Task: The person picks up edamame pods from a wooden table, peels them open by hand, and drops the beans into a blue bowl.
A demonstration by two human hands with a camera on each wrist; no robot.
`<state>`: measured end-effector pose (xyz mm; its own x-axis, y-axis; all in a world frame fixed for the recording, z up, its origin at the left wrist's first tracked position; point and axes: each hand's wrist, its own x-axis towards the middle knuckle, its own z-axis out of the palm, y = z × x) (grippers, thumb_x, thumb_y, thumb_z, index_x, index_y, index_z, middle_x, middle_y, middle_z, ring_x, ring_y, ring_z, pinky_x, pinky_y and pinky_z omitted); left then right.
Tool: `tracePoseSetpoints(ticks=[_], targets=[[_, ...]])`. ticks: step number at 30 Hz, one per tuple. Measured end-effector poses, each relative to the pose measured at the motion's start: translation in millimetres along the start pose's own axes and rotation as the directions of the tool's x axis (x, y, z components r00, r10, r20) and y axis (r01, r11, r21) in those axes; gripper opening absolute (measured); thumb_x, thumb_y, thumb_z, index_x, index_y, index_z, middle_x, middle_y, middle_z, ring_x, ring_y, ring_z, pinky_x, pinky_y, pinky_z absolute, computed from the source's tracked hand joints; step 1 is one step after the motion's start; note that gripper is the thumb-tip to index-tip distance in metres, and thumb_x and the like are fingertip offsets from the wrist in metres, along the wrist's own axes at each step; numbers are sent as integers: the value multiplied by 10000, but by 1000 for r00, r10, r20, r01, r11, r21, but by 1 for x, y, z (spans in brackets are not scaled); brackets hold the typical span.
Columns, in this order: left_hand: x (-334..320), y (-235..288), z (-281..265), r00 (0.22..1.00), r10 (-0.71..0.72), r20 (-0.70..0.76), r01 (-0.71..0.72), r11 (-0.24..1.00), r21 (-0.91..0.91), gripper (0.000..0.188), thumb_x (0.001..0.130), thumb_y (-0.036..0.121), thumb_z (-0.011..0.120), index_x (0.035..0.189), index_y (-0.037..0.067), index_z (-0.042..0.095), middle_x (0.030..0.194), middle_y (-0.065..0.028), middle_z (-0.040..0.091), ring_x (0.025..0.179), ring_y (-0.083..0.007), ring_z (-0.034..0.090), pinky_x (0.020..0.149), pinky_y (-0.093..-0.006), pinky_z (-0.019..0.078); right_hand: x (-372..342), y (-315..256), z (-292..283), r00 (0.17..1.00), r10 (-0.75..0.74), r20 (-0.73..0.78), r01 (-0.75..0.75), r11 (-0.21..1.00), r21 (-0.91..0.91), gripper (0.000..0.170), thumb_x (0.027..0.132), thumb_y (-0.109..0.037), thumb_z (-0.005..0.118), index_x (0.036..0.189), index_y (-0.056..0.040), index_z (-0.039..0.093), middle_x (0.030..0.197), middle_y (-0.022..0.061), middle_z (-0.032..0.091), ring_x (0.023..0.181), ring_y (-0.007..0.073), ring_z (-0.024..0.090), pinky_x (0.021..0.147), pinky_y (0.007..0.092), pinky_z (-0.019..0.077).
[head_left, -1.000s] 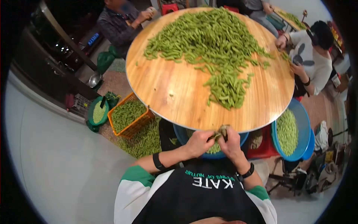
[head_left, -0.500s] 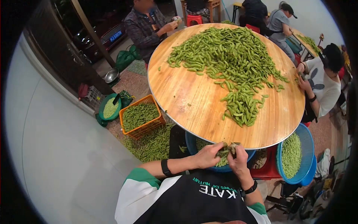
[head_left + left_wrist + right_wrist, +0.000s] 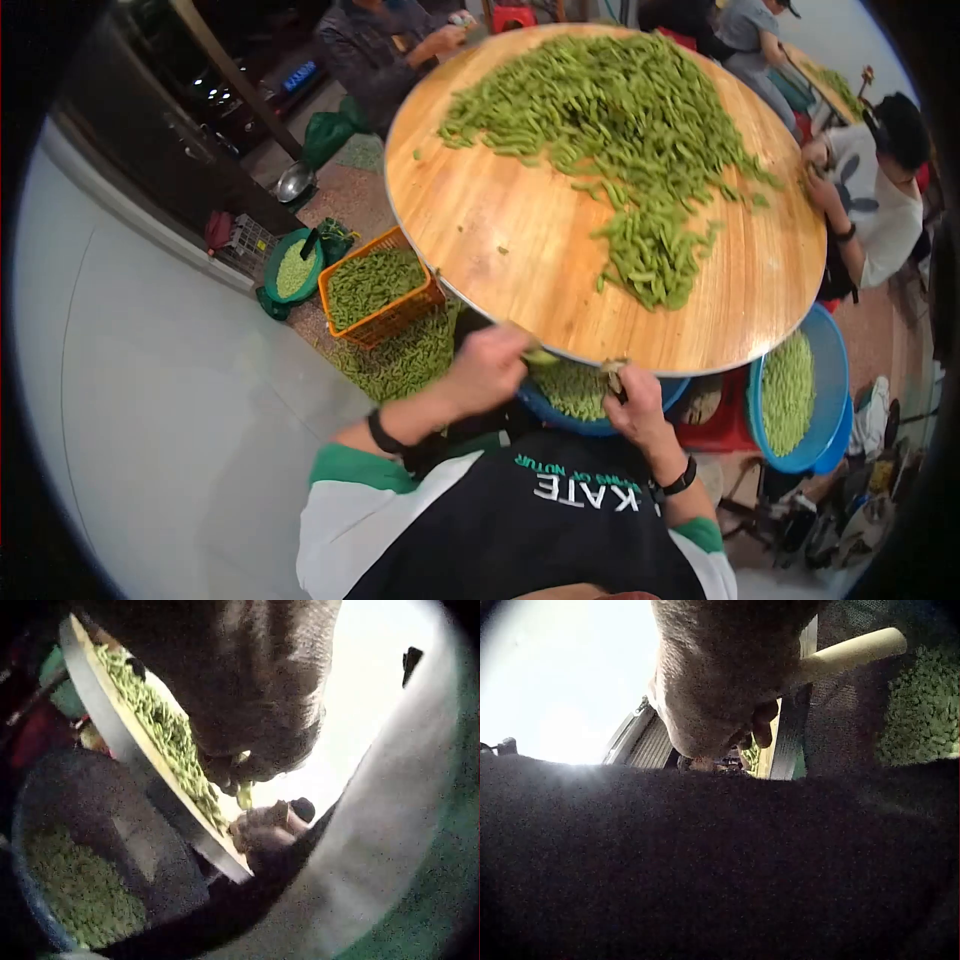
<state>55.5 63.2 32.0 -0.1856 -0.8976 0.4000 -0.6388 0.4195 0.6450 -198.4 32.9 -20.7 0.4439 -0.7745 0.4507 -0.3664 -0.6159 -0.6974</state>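
My left hand (image 3: 490,368), blurred, pinches a green bean pod (image 3: 541,355) at the near edge of the round wooden table (image 3: 500,265). The left wrist view shows the pod below my left fingertips, with the other hand close by. Beneath my hands a blue basin (image 3: 543,408) contains shelled green beans (image 3: 572,388). My right hand (image 3: 638,402) is over its right side with bent fingers; pale and dark patches show at the fingertips, and I cannot tell whether it holds anything. A large heap of pods (image 3: 600,100) covers the table's far part and trails toward me.
On the left floor are an orange crate (image 3: 345,323) of pods, loose pods (image 3: 400,360) and a green basin (image 3: 272,275) of shelled beans. At right, a second blue basin (image 3: 828,400) stands beside a red stool (image 3: 722,425). People (image 3: 880,190) sit around the table.
My hands were together at the table edge; now the left has swung away to the left with a pod. The right stays near the edge. The head view has shifted slightly.
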Motion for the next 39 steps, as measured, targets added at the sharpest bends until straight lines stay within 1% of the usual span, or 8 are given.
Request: tracePoseSetpoints(ticks=[5, 14, 21, 22, 26, 30, 33, 39], targets=[[18, -19, -47, 935, -154, 318, 13, 914, 406, 218, 749, -11, 515, 944, -4, 612, 838, -200, 585, 836, -375, 595, 731, -441, 497, 4, 3, -6, 989, -146, 29, 144, 988, 62, 296, 625, 45, 641, 909, 1, 572, 700, 142, 471, 646, 334, 510, 566, 391, 428], [160, -92, 71, 1000, -11, -23, 15, 981, 194, 165, 814, 135, 592, 903, 0, 627, 824, -209, 588, 849, -374, 586, 764, -449, 472, 0, -1, -4, 985, 151, 83, -163, 974, 159, 361, 827, 7, 573, 1186, 28, 540, 773, 126, 571, 689, 216, 587, 646, 301, 471], [168, -98, 87, 999, -39, 36, 30, 974, 223, 190, 803, 131, 610, 925, -15, 617, 853, -211, 621, 852, -368, 602, 770, -440, 478, 2, -5, -10, 893, 433, 124, -428, 732, 530, 325, 928, -55, 490, 1244, 21, 485, 812, 69, 605, 604, 113, 530, 546, 252, 446], [159, -95, 84, 999, -39, 2, 38, 981, 188, 183, 804, 117, 606, 928, -18, 613, 847, -207, 627, 820, -363, 611, 740, -430, 486, 4, -6, -11, 827, 529, 191, -511, 563, 649, 342, 945, -66, 469, 1279, 7, 472, 817, 45, 601, 601, 69, 507, 515, 213, 425], [128, -66, 63, 924, -339, 178, 377, 888, -262, 149, 811, 49, 577, 933, -33, 600, 812, -196, 627, 711, -351, 622, 633, -391, 501, 14, -5, -6, 843, 487, 228, -484, 502, 717, 348, 967, -86, 442, 1304, -3, 455, 817, 30, 590, 585, 36, 475, 482, 178, 387], [97, -62, 64, 928, -312, 205, 373, 813, -447, 155, 816, -15, 532, 955, -23, 600, 802, -191, 623, 674, -343, 620, 581, -358, 498, 17, -4, -1, 837, 497, 229, -484, 475, 735, 318, 964, -90, 454, 1266, 4, 481, 813, 35, 596, 576, 37, 476, 475, 178, 389], [80, -48, 46, 970, 226, -91, -228, 974, -10, 196, 786, -70, 506, 942, 6, 597, 816, -178, 625, 720, -343, 621, 607, -373, 502, 11, 0, -3, 830, 500, 246, -490, 445, 750, 324, 962, -89, 458, 1271, 3, 479, 814, 36, 597, 570, 34, 476, 471, 179, 389], [42, -35, -45, 874, -92, 478, -199, 829, 523, 175, 743, 0, 555, 903, 20, 623, 815, -159, 599, 784, -383, 590, 699, -451, 499, -9, 15, -21, 810, 568, 144, -479, 501, 720, 326, 963, -94, 466, 1276, -4, 479, 811, 27, 596, 548, 27, 460, 461, 171, 379]])
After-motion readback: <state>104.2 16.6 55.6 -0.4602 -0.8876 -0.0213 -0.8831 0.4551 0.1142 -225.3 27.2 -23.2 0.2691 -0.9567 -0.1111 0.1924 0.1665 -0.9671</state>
